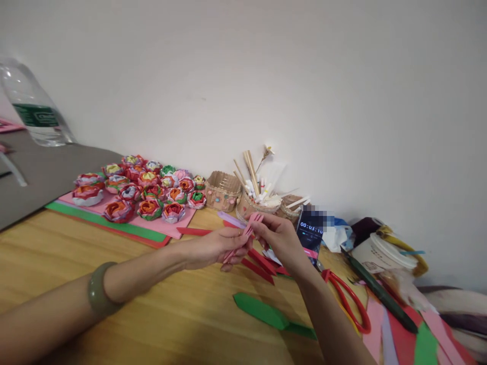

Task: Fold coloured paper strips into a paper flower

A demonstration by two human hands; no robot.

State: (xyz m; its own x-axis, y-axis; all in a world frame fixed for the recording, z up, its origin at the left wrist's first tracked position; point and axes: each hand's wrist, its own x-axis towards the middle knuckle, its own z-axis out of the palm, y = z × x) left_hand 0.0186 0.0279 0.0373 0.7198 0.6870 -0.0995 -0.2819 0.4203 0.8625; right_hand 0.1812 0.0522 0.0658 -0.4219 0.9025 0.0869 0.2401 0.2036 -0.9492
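Observation:
Between my two hands is a bundle of folded pink paper strips (pixel 249 228), slanting up to the right above the wooden table. My left hand (pixel 220 247) wraps round its lower part, fingers closed. The fingertips of my right hand (pixel 272 233) pinch its upper end. Red folded strips (pixel 258 268) lie just beyond and beneath my hands, and a green folded strip (pixel 262 310) rests nearer on the table. To the left, many colourful paper flowers (pixel 150 208) stand in rows on pink paper (pixel 186 221).
Cardboard holders (pixel 222 191) with sticks stand by the wall. A phone (pixel 310 233) leans behind my right hand. Red-handled scissors (pixel 352 304), a dark green pen-like object (pixel 380 291), paper strips (pixel 403 329) and a white tub (pixel 384 253) lie right. A bottle (pixel 38 116) stands far left.

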